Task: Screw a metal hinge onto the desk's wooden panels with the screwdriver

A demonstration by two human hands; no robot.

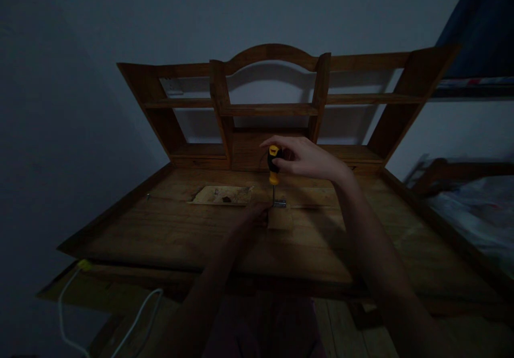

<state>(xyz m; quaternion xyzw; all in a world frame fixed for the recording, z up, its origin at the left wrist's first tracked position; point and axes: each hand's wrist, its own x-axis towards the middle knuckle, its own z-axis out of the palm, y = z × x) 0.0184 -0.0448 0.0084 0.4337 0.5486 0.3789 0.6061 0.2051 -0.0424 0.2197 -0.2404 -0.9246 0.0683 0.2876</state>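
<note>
My right hand [299, 157] grips a yellow-and-black screwdriver [274, 165] from above, its fingers closed round the handle. The shaft points straight down to a small metal hinge-like piece [280, 203]. Under that piece is a small light wooden block [280, 219] on the wooden desk [168, 229]. My left hand [257, 213] is closed at the block's left edge, its fingertips close to the screwdriver tip. Dim light hides exactly how those fingers hold the block. The screw, if any, is too small to make out.
A rough pale cut-out patch [221, 195] lies left of the block. A small screw-like object [148, 196] stands at the desk's left. Behind rises a wooden shelf unit [269, 110]. A white cable [62, 310] hangs at the lower left.
</note>
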